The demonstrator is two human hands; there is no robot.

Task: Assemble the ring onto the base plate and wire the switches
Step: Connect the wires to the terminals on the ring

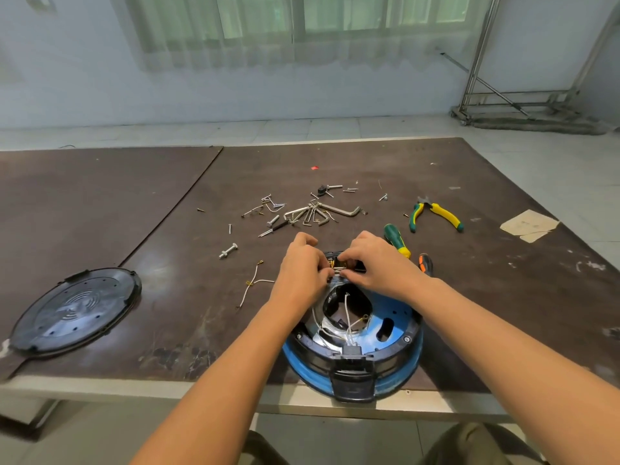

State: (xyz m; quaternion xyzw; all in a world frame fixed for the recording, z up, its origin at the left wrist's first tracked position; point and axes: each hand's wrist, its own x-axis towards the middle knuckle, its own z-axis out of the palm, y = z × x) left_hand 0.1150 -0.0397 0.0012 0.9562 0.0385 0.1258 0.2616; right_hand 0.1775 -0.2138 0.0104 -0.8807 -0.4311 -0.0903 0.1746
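At the near edge of the table [167,229], a blue housing [397,317] is set upside down, with a black ring [303,342] seated round its rim; screw heads are seen on the ring, so the ring step is judged done.

- Step in hand: wiring. Both hands are held at the far rim, over a small switch [343,264] with brass terminals.
- Left hand [302,268]: fingers curled, a white wire end [336,270] apparently pinched against the switch.
- Right hand [372,263]: fingertips clenched on the switch body itself.
- More white wires [349,317] are looped loose inside the housing, down to a black connector [352,351] at the near rim.

Next move, as judged: the wire end is to be pushed fully onto its terminal while the switch is steadied; a fine, firm pinch is called for, and the contact point is hidden by the fingers.

Around: a spare wire bundle [255,283] lies just left of the hands; a black round plate [73,310] well apart to the left. Hex keys [315,211], pliers [436,213] and a green screwdriver [396,238] are scattered beyond. The loose inner wires could be snagged.
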